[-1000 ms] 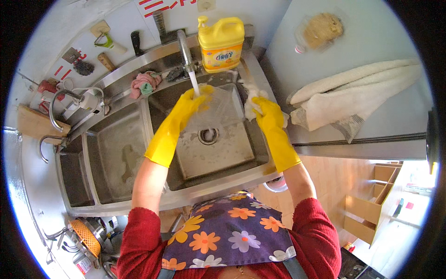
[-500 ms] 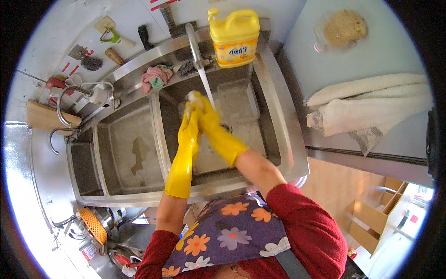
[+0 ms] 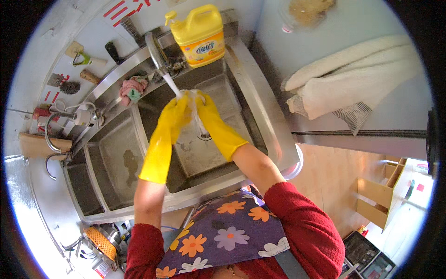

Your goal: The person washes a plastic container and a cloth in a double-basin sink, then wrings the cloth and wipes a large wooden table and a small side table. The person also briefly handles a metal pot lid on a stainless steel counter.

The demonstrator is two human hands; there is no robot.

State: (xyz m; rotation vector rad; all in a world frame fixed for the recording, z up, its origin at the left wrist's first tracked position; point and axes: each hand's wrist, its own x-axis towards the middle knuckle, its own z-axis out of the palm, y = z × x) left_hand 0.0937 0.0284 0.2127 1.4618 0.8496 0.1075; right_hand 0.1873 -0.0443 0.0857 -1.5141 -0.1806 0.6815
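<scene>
My left hand (image 3: 175, 111) and my right hand (image 3: 206, 107), both in yellow rubber gloves, meet under the water stream (image 3: 171, 83) from the steel tap (image 3: 157, 58). Their fingers close around something pale and wet between them, too blurred to name. Below them is the right basin of the steel sink (image 3: 190, 158), with a clear plastic tray (image 3: 225, 102) lying at its back. A yellow detergent jug (image 3: 197, 44) stands on the rim behind the basin, beside the tap.
A pink and green rag (image 3: 132, 90) lies left of the tap. White towels (image 3: 339, 79) and a bagged tan item (image 3: 309, 11) are on the right-hand surface. Tools hang on the back wall, including a brush (image 3: 69, 87). A wooden board (image 3: 39, 146) stands far left.
My right hand has moved left from the basin's right side, where it held something white and foamy, to join my left hand under the running water.
</scene>
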